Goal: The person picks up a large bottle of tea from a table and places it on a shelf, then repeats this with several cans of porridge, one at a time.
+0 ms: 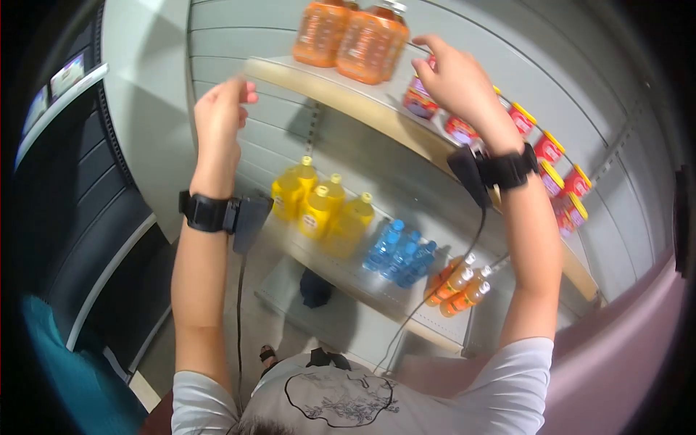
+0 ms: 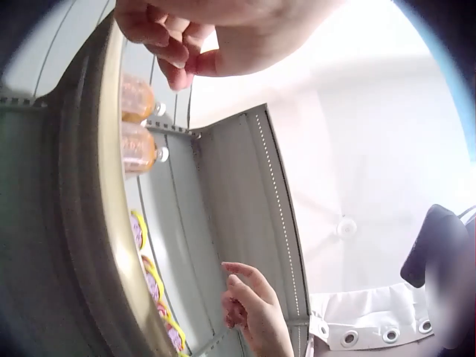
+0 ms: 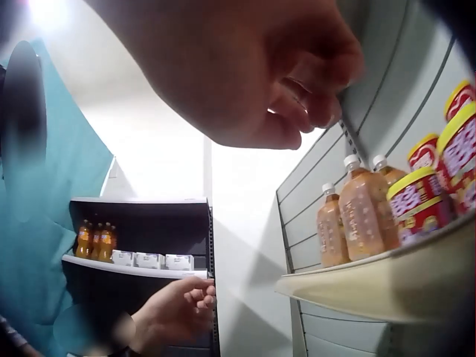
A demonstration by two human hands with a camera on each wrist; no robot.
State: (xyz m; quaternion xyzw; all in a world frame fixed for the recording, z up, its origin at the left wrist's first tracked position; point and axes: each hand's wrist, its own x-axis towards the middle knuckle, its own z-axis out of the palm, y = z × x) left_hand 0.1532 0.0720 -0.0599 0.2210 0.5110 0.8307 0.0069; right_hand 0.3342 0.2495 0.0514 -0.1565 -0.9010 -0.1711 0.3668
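Note:
My left hand point(image 1: 219, 116) is raised by the left end of the upper shelf point(image 1: 348, 103), fingers loosely bent and nothing in them. Higher up and to the right, my right hand point(image 1: 464, 85) hovers over the shelf, its index finger extended toward the large orange drink bottles point(image 1: 371, 45). The other fingers are loosely bent around nothing. Red canisters with yellow lids point(image 3: 418, 202) stand in a row beside the bottles, and the right hand and forearm hide some of them in the head view.
The lower shelf carries yellow bottles point(image 1: 319, 210), small blue bottles point(image 1: 399, 254) and small orange bottles point(image 1: 458, 290). At the left stands a dark shelf unit point(image 3: 141, 223) with white boxes point(image 3: 149, 260) and amber bottles point(image 3: 95, 242). Cables point(image 1: 241, 319) hang from both wrist cameras.

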